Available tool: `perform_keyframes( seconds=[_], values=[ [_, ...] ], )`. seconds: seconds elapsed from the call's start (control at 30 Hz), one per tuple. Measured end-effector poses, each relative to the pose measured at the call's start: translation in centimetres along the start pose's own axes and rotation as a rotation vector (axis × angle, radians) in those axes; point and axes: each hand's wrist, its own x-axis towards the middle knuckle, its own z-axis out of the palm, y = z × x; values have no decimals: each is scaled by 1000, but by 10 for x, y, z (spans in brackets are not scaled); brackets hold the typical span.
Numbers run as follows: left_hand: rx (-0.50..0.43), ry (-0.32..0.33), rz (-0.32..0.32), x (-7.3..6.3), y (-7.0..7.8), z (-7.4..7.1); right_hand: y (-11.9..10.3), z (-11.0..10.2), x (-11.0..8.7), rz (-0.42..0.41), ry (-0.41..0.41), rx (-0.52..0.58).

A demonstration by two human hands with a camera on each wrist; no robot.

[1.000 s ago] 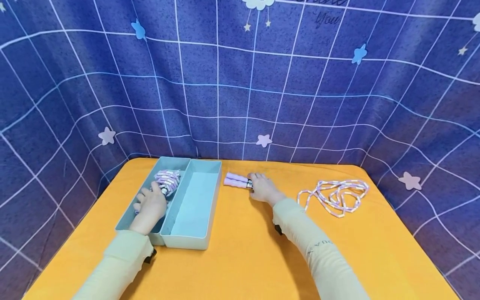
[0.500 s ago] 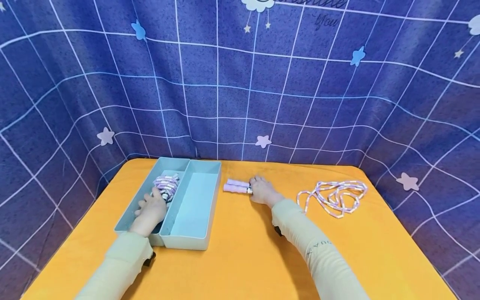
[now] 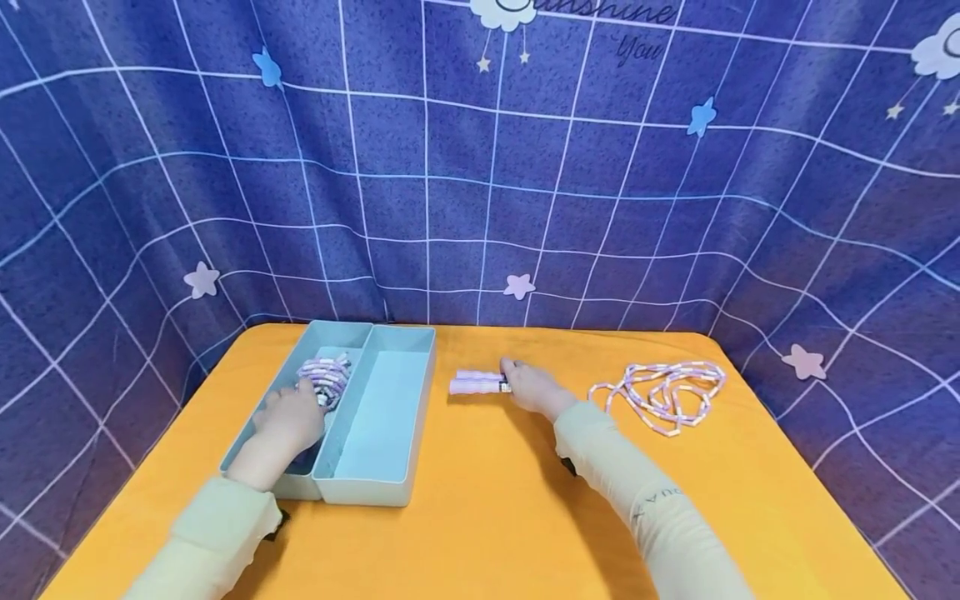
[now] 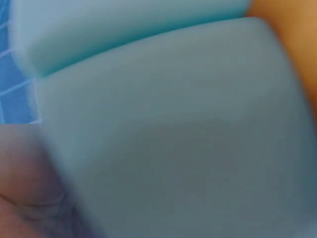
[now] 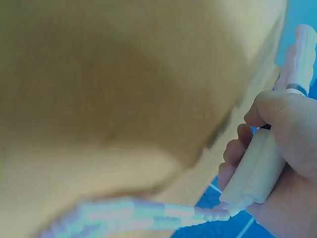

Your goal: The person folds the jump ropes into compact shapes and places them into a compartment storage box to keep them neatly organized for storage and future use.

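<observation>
My right hand pinches a pair of jump rope handles above the table, to the right of the boxes. Up close in the right wrist view, thumb and fingers wrap the handles, lilac grips pointing away. From their pale ends trails the beaded lilac-and-white rope, which lies loosely looped on the right. Inside the left blue-grey box is a bundled beaded jump rope. My left hand reaches into that box, right at the bundle. Its fingers bend down, their tips hidden. The left wrist view is mostly box wall.
A second long blue-grey box stands against the first one's right side. An orange cloth covers the table. A blue curtain with white lines and stars hangs along the back and sides.
The left hand's spread fingers have bent down into the box, and the bundle there sits lower. The right hand has shifted the handles slightly rightward and towards me. The view has moved a little.
</observation>
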Motion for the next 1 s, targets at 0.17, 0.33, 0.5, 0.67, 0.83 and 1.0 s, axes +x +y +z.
perform_keyframes(
  seconds=[0.17, 0.33, 0.5, 0.67, 0.83, 1.0],
  values=[
    [39, 119, 97, -16, 23, -20, 3, -20, -7, -38, 47, -20],
    [88, 249, 221, -31, 55, -33, 3, -43, -15, -49, 71, -115],
    [76, 340, 363, -43, 91, -38, -1, -68, -27, -125, 186, -234],
    [91, 420, 490, -54, 126, -43, -8, -91, -36, -194, 313, -303],
    [131, 508, 600, -60, 153, -46, -20, -114, -45, -182, 335, -307],
    [186, 597, 676, -60, 172, -43, -33, -134, -57, -178, 349, -285]
  ],
)
